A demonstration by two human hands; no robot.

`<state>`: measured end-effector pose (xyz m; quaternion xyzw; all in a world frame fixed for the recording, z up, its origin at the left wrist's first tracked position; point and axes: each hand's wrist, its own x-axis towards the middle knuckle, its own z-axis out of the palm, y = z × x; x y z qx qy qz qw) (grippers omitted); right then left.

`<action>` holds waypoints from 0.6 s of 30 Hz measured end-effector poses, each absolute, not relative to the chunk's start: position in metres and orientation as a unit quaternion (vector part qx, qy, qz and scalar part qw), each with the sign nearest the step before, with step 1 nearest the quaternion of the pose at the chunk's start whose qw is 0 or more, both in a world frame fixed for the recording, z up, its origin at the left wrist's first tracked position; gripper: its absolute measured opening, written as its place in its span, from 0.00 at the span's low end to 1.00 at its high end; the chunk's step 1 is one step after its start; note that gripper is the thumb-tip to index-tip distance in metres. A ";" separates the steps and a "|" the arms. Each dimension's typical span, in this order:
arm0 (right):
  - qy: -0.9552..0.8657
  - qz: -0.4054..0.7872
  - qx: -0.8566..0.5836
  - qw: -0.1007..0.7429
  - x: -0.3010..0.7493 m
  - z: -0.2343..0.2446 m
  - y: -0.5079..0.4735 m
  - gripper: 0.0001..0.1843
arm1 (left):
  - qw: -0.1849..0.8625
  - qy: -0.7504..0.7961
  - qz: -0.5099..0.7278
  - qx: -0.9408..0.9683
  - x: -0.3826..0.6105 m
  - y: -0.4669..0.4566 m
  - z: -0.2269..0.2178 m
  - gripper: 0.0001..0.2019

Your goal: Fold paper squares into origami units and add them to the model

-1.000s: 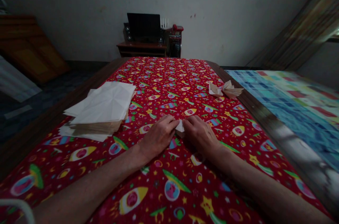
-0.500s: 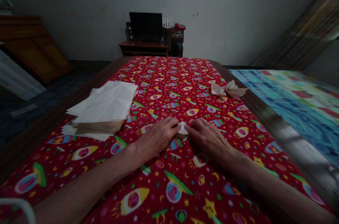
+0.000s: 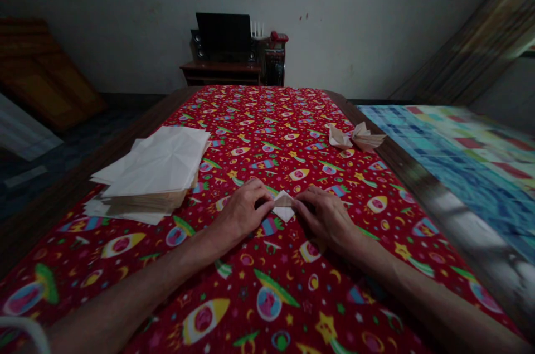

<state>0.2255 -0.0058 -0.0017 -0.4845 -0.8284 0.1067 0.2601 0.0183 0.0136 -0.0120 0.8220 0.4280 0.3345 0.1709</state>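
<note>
A small folded white paper piece (image 3: 284, 207) lies on the red rocket-print tablecloth (image 3: 267, 287) in the middle. My left hand (image 3: 244, 210) pinches its left side with curled fingers. From the right, my right hand (image 3: 325, 214) holds the other edge, fingertips pressed on the paper. Both forearms rest on the cloth.
A stack of white paper sheets (image 3: 152, 170) sits at the left. Folded paper figures (image 3: 355, 139) lie near the table's right edge. A blue patterned bed cover (image 3: 460, 159) is to the right. A desk with a dark monitor (image 3: 226, 36) stands at the far wall.
The hands have spread slightly apart, so more of the folded paper shows between them. The camera view shifted a little.
</note>
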 end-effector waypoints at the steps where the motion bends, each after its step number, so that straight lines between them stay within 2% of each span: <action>1: -0.830 0.087 -0.490 0.252 0.224 -0.003 -0.006 0.12 | 0.163 0.426 0.332 0.825 0.019 0.013 -0.011 0.05; 7: -0.844 -0.002 -0.480 0.238 0.222 -0.009 -0.006 0.11 | 0.132 0.446 0.304 0.831 0.020 0.011 -0.008 0.07; 14: -0.850 0.006 -0.510 0.131 0.221 -0.001 0.006 0.10 | 0.116 0.493 0.224 0.833 0.022 0.018 -0.002 0.06; 18: -0.845 -0.003 -0.513 0.152 0.220 -0.002 -0.001 0.11 | 0.098 0.495 0.225 0.834 0.017 0.015 -0.003 0.06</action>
